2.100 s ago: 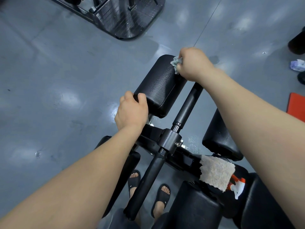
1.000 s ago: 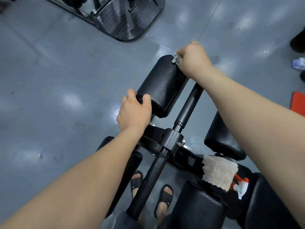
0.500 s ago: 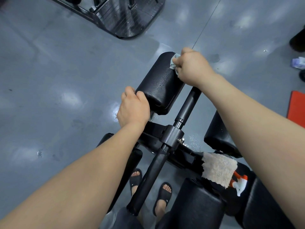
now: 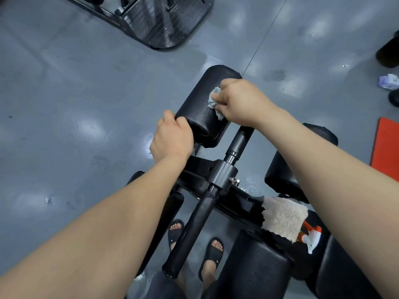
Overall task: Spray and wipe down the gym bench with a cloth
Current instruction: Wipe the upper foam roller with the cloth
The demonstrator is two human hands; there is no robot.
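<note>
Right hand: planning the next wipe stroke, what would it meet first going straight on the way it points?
The right hand would probably meet only more black pad ahead of its cloth, then grey floor; depth is unclear.

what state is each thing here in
black textured roller pad: wet with droplets
small grey cloth: bunched, pressed on the pad
left hand: grips the pad's near end
right hand: holds the grey cloth
beige fluffy towel: draped over the bench frame, untouched
white spray bottle with orange trigger: lying beside the towel, untouched
</note>
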